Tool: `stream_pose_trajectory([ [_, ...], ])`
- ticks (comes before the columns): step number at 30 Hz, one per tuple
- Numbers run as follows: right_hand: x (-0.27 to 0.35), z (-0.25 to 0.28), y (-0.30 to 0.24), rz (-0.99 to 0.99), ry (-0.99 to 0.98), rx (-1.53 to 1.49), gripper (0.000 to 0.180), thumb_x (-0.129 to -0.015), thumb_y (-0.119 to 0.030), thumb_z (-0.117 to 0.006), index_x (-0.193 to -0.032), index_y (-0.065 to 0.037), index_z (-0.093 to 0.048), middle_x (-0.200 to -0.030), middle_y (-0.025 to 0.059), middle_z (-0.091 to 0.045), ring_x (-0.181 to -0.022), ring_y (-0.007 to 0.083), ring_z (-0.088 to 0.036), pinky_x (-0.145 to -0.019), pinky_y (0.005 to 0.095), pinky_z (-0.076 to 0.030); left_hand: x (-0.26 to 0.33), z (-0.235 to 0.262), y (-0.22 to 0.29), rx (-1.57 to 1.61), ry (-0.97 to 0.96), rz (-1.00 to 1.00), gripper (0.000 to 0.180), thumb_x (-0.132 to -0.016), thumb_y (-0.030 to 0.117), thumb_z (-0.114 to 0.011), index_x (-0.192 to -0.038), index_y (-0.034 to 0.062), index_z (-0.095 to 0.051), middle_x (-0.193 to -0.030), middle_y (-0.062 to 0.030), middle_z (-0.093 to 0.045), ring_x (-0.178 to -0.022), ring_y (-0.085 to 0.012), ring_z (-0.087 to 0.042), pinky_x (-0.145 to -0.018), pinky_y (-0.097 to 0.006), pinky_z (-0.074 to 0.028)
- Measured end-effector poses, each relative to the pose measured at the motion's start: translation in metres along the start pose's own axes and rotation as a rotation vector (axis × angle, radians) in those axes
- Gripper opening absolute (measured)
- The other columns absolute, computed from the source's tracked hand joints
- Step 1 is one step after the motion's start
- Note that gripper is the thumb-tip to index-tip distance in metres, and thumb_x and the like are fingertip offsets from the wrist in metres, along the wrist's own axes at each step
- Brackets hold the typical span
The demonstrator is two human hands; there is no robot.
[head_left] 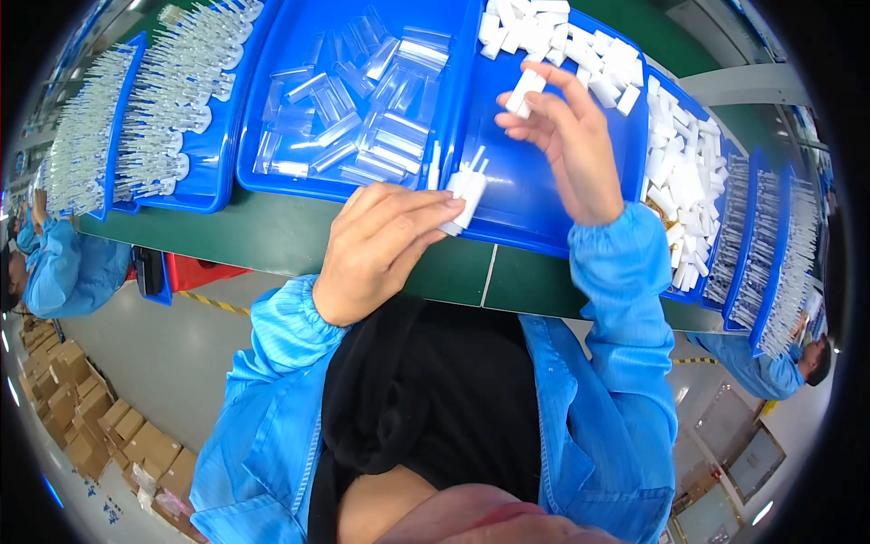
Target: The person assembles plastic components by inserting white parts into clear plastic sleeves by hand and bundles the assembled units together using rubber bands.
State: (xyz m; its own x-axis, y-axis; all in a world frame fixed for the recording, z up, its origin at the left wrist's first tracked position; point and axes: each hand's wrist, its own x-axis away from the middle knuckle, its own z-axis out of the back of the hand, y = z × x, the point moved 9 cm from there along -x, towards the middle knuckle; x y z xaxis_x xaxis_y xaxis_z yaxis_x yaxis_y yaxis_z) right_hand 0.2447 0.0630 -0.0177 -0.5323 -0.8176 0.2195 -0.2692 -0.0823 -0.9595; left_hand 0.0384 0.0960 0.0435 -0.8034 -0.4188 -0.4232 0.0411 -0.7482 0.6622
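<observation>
My left hand [382,238] is closed around a white plastic piece [468,192] near the front edge of the work surface. Two thin white prongs stick up from its top, and a slimmer white stick [434,166] shows just left of it. My fingers hide its lower part. Higher up and to the right, my right hand [575,136] pinches a small white block [526,92] between thumb and fingers. That block is held above a blue tray [517,195], whose far end carries a pile of similar white blocks [553,32].
Left of centre, a blue tray [249,150] holds clear plastic pieces [353,100]. Racks of thin pale sticks [168,109] line the far left. More white blocks [680,172] fill a tray at right, beside further racks [757,236]. Co-workers in blue [72,272] sit at both sides.
</observation>
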Motion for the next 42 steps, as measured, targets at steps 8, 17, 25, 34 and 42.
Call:
stream_pose_trajectory([
  [8, 0.04, -0.012, 0.027, -0.109, -0.059, -0.115, 0.035, -0.099, -0.024, -0.055, -0.125, -0.002, -0.052, -0.098, 0.0151, -0.067, -0.092, 0.0211, -0.066, -0.087, 0.0321, -0.048, -0.007, -0.011, 0.01, 0.062, -0.052, -0.056, 0.036, -0.074, -0.001, -0.074, -0.109, 0.006, -0.07, -0.105, -0.0061, -0.07, -0.084, -0.0231, -0.062, -0.071, -0.033, -0.047],
  [17, 0.052, -0.016, 0.023, -0.017, -0.111, -0.02, 0.026, -0.094, -0.017, -0.067, -0.112, -0.001, -0.057, -0.093, 0.0097, -0.071, -0.093, 0.0104, -0.063, -0.084, 0.0244, -0.048, -0.006, -0.014, 0.013, 0.012, -0.067, -0.055, 0.035, -0.074, -0.002, -0.073, -0.108, 0.0058, -0.071, -0.104, -0.0052, -0.071, -0.085, -0.0222, -0.062, -0.07, -0.032, -0.046],
  [25, 0.058, -0.021, 0.009, 0.223, -0.248, 0.034, 0.03, -0.083, -0.01, -0.078, -0.103, -0.003, -0.056, -0.108, 0.0127, -0.065, -0.098, 0.0157, -0.064, -0.087, 0.0299, -0.052, -0.001, -0.007, -0.001, 0.223, 0.103, 0.113, 0.038, -0.074, -0.006, -0.075, -0.11, 0.005, -0.064, -0.109, -0.0128, -0.065, -0.098, -0.0303, -0.064, -0.083, -0.036, -0.052],
  [34, 0.06, -0.028, 0.015, 0.216, -0.311, -0.007, 0.037, -0.078, -0.012, -0.084, -0.097, -0.006, -0.053, -0.103, 0.0108, -0.063, -0.098, 0.0162, -0.064, -0.086, 0.03, -0.051, 0.004, -0.011, -0.005, 0.201, -0.037, 0.094, 0.034, -0.075, -0.006, -0.075, -0.106, 0.0031, -0.064, -0.102, -0.0126, -0.064, -0.094, -0.0292, -0.065, -0.08, -0.035, -0.052],
  [42, 0.0, 0.015, -0.041, 0.651, -0.024, 0.888, 0.018, -0.091, -0.016, -0.065, -0.107, -0.01, -0.068, -0.105, 0.0093, -0.067, -0.098, 0.0254, -0.062, -0.086, 0.036, -0.048, 0.005, -0.005, -0.002, 0.103, 0.101, 0.022, 0.034, -0.073, -0.006, -0.078, -0.103, 0.0029, -0.064, -0.099, -0.0117, -0.064, -0.088, -0.0283, -0.064, -0.073, -0.035, -0.052],
])
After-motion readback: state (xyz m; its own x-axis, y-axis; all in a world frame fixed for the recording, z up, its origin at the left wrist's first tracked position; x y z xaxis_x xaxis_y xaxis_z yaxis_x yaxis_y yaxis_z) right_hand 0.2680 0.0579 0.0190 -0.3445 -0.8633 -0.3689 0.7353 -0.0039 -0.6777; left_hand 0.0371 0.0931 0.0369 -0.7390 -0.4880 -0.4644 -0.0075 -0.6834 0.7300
